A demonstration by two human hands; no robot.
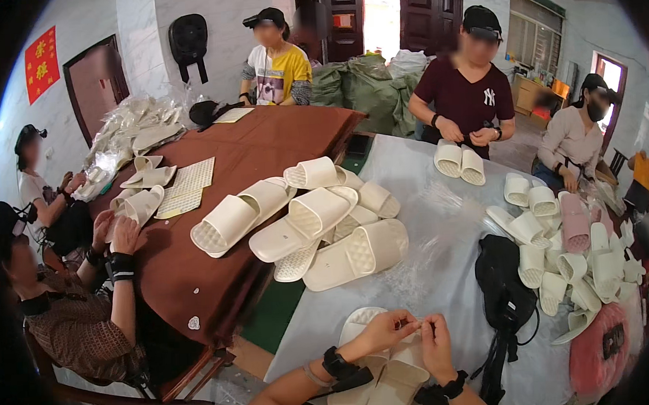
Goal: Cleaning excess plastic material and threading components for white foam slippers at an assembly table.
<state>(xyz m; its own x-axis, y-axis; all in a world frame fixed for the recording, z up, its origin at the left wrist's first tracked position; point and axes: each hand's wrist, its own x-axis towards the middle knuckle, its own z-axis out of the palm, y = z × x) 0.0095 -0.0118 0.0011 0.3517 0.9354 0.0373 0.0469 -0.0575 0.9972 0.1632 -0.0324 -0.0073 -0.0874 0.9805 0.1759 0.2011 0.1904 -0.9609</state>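
Looking down from the head cam: both my hands are working at the bottom centre of the frame, right over a pair of cream slippers lying side by side on the grey table cover. My left hand is curling in with thumb and fingertips pinched together on something tiny at the toe end of the pair, and my right hand is meeting it fingertip to fingertip, also pinching. I honestly can't tell what the little thing between them is, too small in the picture.

The slippers are sitting directly under my hands, heels pointing toward the lower edge. They look like foam slides to me: light, squishy, a bit bendy, matte so not slippery, and nothing that'd break. I'd be grabbing them by the strap arch or the sole edge.

A loose pile of the same slippers is lying up at frame centre, well apart from my hands, and a black bag is slumping just to the right.
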